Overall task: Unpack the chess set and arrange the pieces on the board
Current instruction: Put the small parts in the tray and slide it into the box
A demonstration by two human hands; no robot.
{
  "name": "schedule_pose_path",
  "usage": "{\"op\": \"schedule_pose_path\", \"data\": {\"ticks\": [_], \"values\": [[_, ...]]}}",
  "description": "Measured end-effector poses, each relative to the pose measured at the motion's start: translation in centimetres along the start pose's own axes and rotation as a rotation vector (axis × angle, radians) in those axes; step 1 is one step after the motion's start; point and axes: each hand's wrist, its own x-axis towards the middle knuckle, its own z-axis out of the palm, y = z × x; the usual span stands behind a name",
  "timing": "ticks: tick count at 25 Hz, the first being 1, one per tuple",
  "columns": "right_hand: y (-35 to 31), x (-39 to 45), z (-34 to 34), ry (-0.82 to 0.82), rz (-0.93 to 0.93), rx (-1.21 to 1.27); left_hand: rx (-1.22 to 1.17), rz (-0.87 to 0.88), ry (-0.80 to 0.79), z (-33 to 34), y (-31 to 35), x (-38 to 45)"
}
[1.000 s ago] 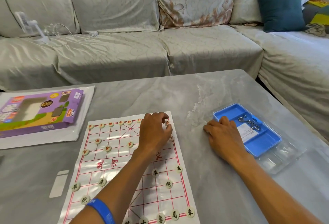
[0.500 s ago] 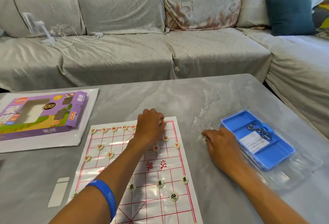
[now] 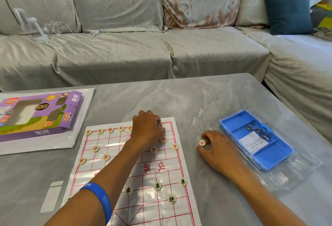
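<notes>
**Right hand now shows a red piece**

Since the earlier frame the right hand (image 3: 218,149) has turned beside the board (image 3: 136,168) and now pinches a red-marked piece (image 3: 202,142) between thumb and fingers, just above the desk (image 3: 161,96). Left hand (image 3: 148,130) stays over the board's far right corner, fingers curled down around a piece (image 3: 161,126) on the back row; whether it grips or only touches that piece I cannot tell. Red pieces line the far row (image 3: 105,130) and sit on points nearer the middle, and black-marked pieces (image 3: 157,186) lie on the near half. A blue wristband (image 3: 100,200) circles the left forearm. Right of the hands, a blue tray (image 3: 233,128) with metal rings (image 3: 257,130) and a paper slip rests in a clear shell. At left a purple box (image 3: 37,114) lies on a plastic bag (image 3: 84,100). A sofa (image 3: 125,49) stands behind.
</notes>
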Motion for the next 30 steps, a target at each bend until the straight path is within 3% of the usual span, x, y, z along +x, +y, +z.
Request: {"op": "schedule_pose_path", "data": {"ticks": [19,25,30], "values": [[0.4,0.0,0.5,-0.023,-0.04,-0.016,-0.017,-0.04,0.048,-0.2,-0.2,-0.2],[-4.0,2.8,1.0,0.144,-0.033,0.073,-0.095,-0.057,0.17,-2.5,-3.1,-2.7],[-6.4,6.5,3.8,0.056,0.012,0.077,-0.126,-0.058,0.208,-4.1,-6.0,-4.1]]}}
